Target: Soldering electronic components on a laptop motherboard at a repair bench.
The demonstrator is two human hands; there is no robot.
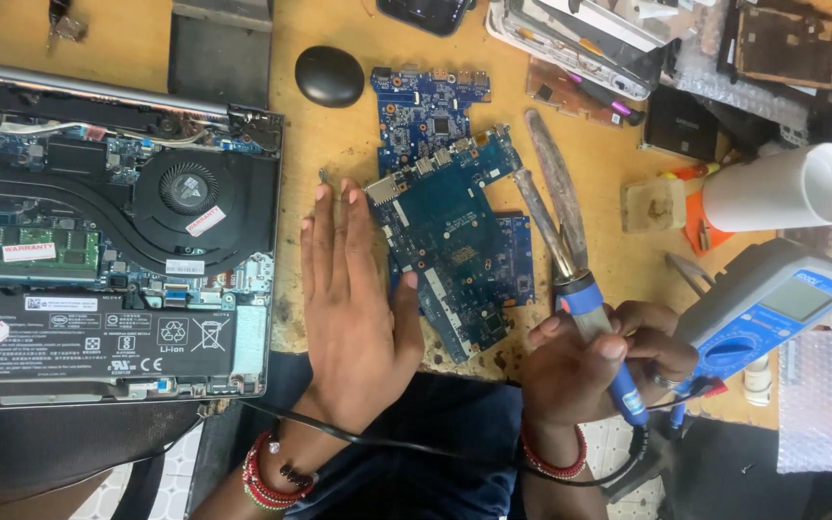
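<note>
Cluttered and yellowish, the counter carries an opened laptop along its left edge and a blue circuit board near the middle of its front edge. From the head view, the left hand lies flat and released, fingers straight, its thumb side touching the board. The right hand is clenched around a blue-handled soldering iron, whose tip points away beside the board. A multimeter sits just right of it.
</note>
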